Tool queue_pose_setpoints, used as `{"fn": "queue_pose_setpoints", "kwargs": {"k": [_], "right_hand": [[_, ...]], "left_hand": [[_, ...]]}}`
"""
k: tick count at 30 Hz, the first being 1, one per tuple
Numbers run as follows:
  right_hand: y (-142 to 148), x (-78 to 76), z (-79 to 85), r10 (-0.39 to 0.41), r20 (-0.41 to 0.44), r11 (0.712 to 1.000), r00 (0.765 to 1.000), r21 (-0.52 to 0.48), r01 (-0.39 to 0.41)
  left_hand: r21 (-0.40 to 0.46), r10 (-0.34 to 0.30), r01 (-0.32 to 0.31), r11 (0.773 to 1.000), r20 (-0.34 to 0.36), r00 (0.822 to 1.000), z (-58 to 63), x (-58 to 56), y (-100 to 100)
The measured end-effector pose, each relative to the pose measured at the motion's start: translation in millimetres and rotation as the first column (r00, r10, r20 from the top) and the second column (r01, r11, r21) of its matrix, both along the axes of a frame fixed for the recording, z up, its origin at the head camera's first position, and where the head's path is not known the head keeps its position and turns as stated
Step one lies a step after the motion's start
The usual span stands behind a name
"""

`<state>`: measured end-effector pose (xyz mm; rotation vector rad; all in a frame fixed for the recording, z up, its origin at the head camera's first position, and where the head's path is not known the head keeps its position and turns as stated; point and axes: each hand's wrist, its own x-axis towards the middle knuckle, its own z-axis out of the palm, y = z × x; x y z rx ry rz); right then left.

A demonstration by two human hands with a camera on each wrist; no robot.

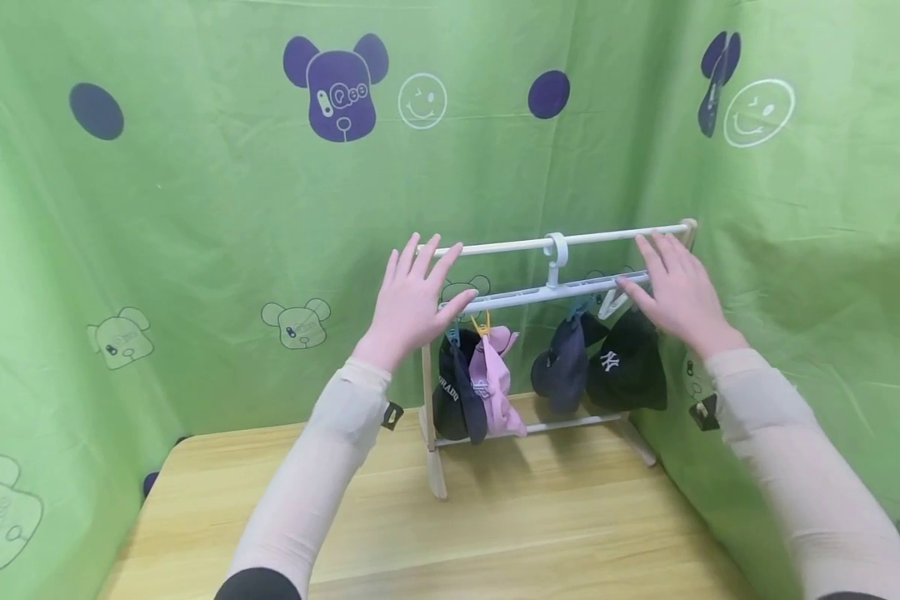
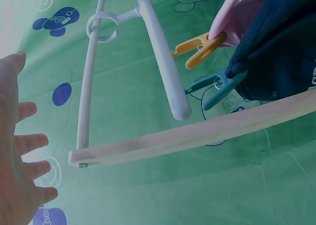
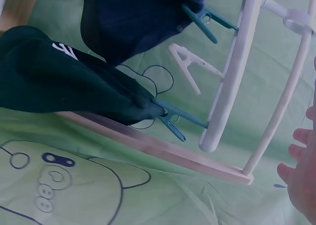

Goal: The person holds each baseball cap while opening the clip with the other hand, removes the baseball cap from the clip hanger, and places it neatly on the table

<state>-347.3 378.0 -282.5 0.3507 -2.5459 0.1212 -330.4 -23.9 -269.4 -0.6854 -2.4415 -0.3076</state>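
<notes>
My left hand (image 1: 412, 296) is spread at the left end of a white clip hanger (image 1: 510, 297), its fingers straight. In the left wrist view its fingers stand apart from the wooden rack (image 2: 148, 143). My right hand (image 1: 681, 292) is at the hanger's right end, fingers extended and holding nothing. Clipped below hang a black cap (image 1: 450, 408) with white lettering, a pink cap (image 1: 497, 387), a navy cap (image 1: 562, 367) and a black cap (image 1: 632, 367) with a white NY. An orange clip (image 2: 205, 48) grips the pink cap; a white clip (image 3: 192, 62) holds nothing.
The hanger's hook (image 1: 557, 248) sits over the rack's top rod (image 1: 618, 237). A lower white bar (image 1: 570, 423) joins the rack's feet on the wooden table (image 1: 390, 533). Green printed curtains (image 1: 195, 208) enclose the back and sides.
</notes>
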Motion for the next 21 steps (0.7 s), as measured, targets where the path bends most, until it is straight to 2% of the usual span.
{"fn": "queue_pose_setpoints", "kwargs": {"k": [11,16,21], "right_hand": [[8.6,-26.6,17.8,-0.051,0.05,0.998,0.997,0.048,0.049],[14.7,-36.2,22.6,-0.037,0.053,0.997,0.998,0.062,0.034],[20.3,-45.2,25.2,-0.031,0.082,0.999,0.996,0.047,0.027]], "left_hand": [[-0.037,0.01,-0.009,0.999,0.037,0.999,9.0,-18.9,13.8],[-0.054,0.018,-0.014,0.998,0.072,0.997,8.4,-28.0,17.9],[-0.094,0.053,-0.044,0.995,0.098,0.994,5.7,-33.2,22.0]]}}
